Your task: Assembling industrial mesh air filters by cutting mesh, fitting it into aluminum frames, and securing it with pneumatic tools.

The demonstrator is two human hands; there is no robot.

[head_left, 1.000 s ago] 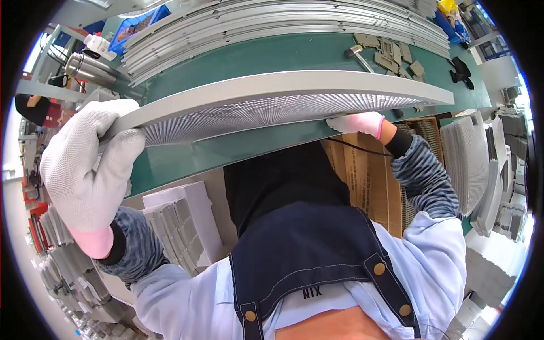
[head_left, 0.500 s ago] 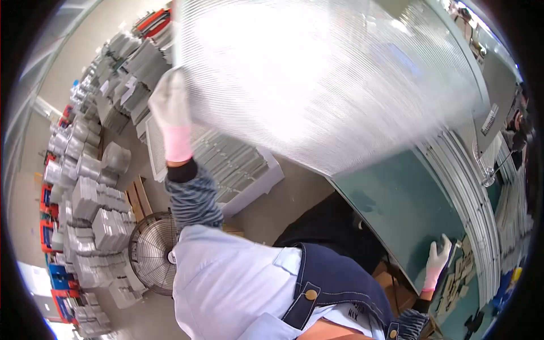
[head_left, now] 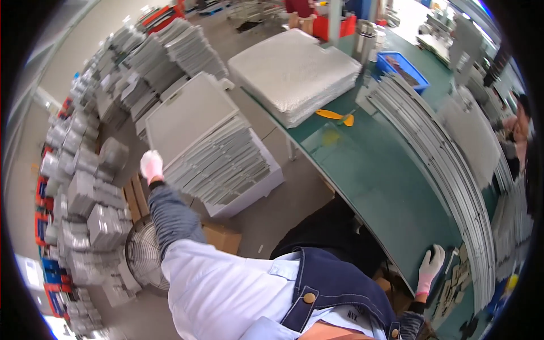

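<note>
My left hand [head_left: 152, 165], in a white glove with a pink cuff, is stretched out to the left. Its fingers look curled closed beside the near-left corner of a framed mesh panel [head_left: 192, 116]. Whether they grip the edge is hidden. The panel lies flat on several stacked frames [head_left: 226, 164], which stand in a white box [head_left: 266, 181]. My right hand [head_left: 430, 266], gloved alike, rests with fingers apart on the green worktable [head_left: 385, 181], near its front edge. It holds nothing that I can see.
Thin mesh sheets [head_left: 294, 71] are stacked at the table's far end, beside a yellow-handled tool [head_left: 337, 117]. Long metal strips [head_left: 442, 153] line its right side, with a blue bin [head_left: 402, 71] behind. A floor fan [head_left: 144, 255] stands at left, near a cardboard box [head_left: 221, 238].
The large mesh panel my left hand held up no longer blocks the view. My left hand has dropped down and left to the box. My right hand has shifted slightly.
</note>
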